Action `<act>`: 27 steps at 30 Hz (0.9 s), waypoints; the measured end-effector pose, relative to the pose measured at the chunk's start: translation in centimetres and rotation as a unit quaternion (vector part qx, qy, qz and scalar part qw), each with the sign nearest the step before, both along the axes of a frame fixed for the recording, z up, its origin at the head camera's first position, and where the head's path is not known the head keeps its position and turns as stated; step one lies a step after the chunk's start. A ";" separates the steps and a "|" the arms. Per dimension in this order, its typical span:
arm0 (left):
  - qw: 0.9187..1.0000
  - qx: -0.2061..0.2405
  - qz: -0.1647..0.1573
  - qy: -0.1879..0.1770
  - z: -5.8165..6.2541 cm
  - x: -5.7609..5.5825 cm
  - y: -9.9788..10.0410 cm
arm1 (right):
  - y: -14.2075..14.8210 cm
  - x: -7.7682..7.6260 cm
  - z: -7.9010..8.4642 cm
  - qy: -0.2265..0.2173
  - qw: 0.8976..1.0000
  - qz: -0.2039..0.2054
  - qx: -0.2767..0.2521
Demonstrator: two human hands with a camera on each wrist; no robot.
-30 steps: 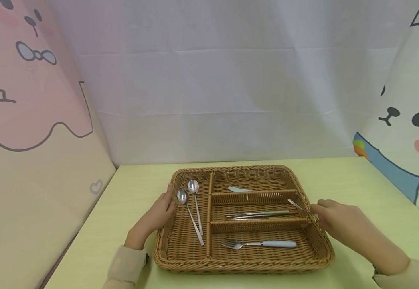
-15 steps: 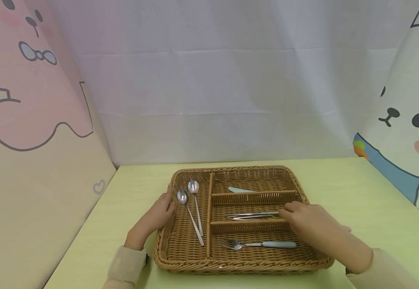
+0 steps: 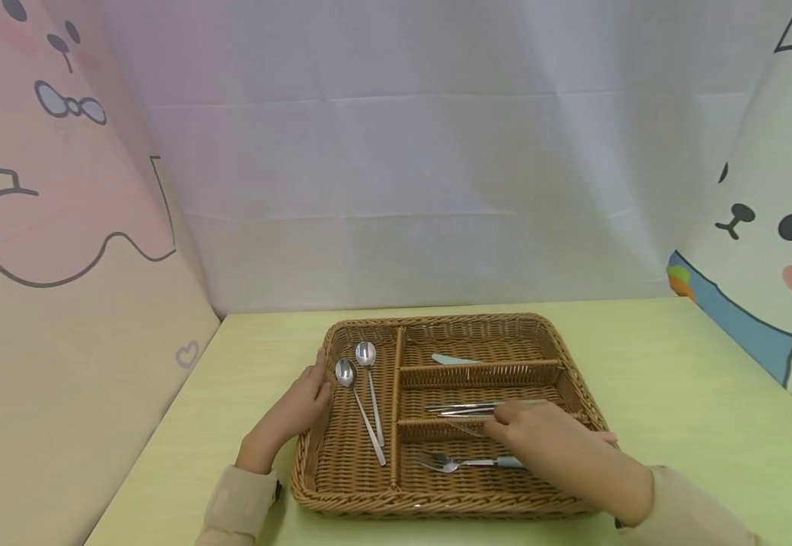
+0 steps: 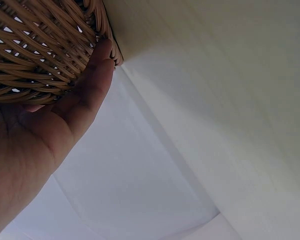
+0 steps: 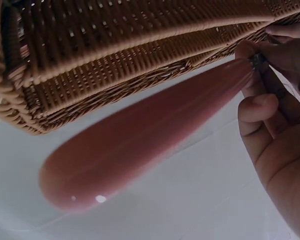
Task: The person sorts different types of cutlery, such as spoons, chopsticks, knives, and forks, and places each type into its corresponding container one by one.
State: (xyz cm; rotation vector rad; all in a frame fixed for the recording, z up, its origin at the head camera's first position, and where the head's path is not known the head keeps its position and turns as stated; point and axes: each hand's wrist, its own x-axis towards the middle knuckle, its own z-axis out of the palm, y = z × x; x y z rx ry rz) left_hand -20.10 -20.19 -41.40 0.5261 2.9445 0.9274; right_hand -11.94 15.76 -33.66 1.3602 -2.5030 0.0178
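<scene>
A brown wicker cutlery basket lies on the pale yellow table. My left hand holds its left wall; in the left wrist view the fingers bend along the outside weave. Over the front compartment my right hand pinches a fork by the neck of its glossy pink handle. The fork's metal head is faint and blurred in the head view. Below that hand lies a fork with a light blue handle, its handle end covered. Thin metal chopsticks lie in the middle compartment, partly hidden.
Two spoons lie in the long left compartment. A pale green knife shows in the rear one. Wicker dividers stand up between the compartments. A white curtain hangs behind the table, with printed cloth at both sides.
My right hand has moved left from the basket's right rim to above the front compartment, carrying the pink-handled fork. The left hand and the basket stay where they were.
</scene>
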 end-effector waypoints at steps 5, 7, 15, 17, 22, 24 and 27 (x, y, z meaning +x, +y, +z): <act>1.000 -0.001 -0.001 0.000 -0.1 -0.1 0.0 | -1.2 0.8 -0.1 -0.033 0.998 -0.003 0.049; 1.000 -0.001 -0.002 0.000 -0.1 0.0 0.0 | -1.6 1.0 -0.1 -0.052 0.996 -0.011 0.065; 1.000 0.000 -0.003 0.000 0.1 0.1 0.0 | -2.0 1.1 -1.0 -0.101 0.991 0.002 0.084; 1.000 0.000 -0.002 -0.001 0.1 0.1 0.0 | -2.0 1.1 -1.3 -0.102 0.991 0.002 0.092; 1.000 -0.001 -0.003 0.000 0.0 0.1 0.0 | -2.1 1.1 -1.9 -0.101 0.990 0.007 0.100; 1.000 -0.001 -0.003 0.000 0.0 0.1 0.0 | -2.1 1.1 -2.0 -0.102 0.989 0.006 0.103; 1.000 0.000 -0.002 0.000 0.1 0.0 0.0 | -2.1 1.1 -2.1 -0.104 0.988 0.002 0.111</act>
